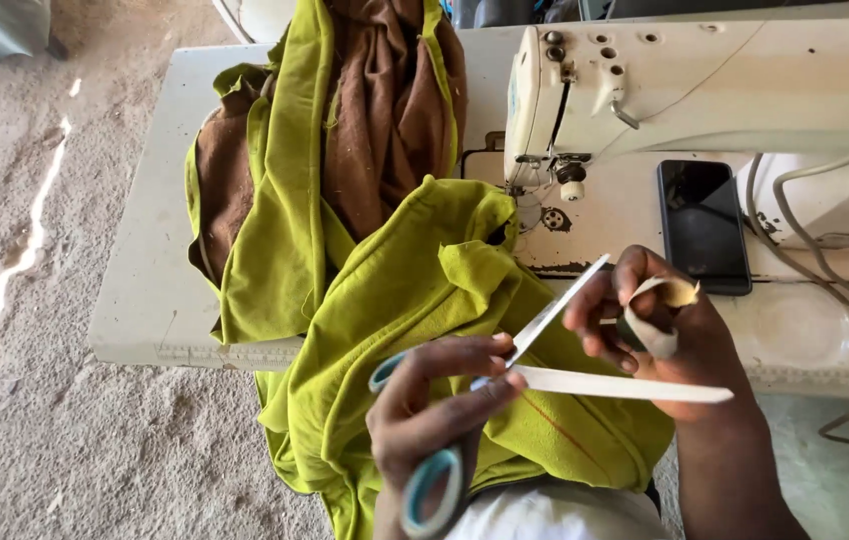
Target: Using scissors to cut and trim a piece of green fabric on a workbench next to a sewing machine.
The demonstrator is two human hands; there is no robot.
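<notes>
My left hand (435, 410) grips open scissors (505, 370); my right hand (660, 335) pinches a pale strip (655, 315); green fabric (415, 290) drapes over the desk's (145, 290) near edge.

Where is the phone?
The black phone lies flat on the sewing machine's base at the right, under its white arm, just above the right hand.

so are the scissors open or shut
Open: the scissors in the left hand have their two blades spread in a V.
</notes>
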